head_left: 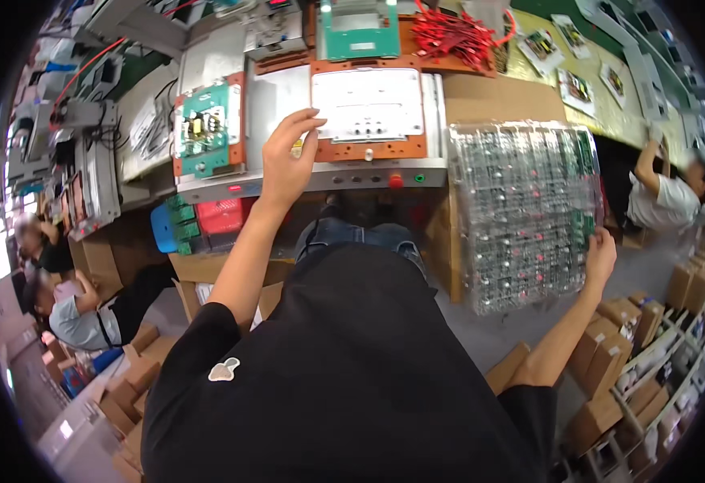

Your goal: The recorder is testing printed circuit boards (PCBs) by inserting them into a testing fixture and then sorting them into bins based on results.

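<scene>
The circuit boards are small and green, with tiny shiny parts and specks of red, packed in rows in a clear plastic tray (pixel 521 217). The tray lies just left of the right grip (pixel 601 253), whose fingertips meet its edge near 1 green board (pixel 583 228); I cannot tell whether they pinch it. The left grip (pixel 287 163) is loosely curled, thumb and fingertips apart, beside a white plate (pixel 368 88) to its right. Left of that grip, another green board (pixel 208 125) with raised parts sits on an orange-brown holder (pixel 236 121). Below and left of the left grip stand a blue bin (pixel 162 228), green boards against it, and a red bin (pixel 220 216). The black shirt (pixel 344 362) bears a pale emblem (pixel 224 369); markings on the boards are too small to read.
</scene>
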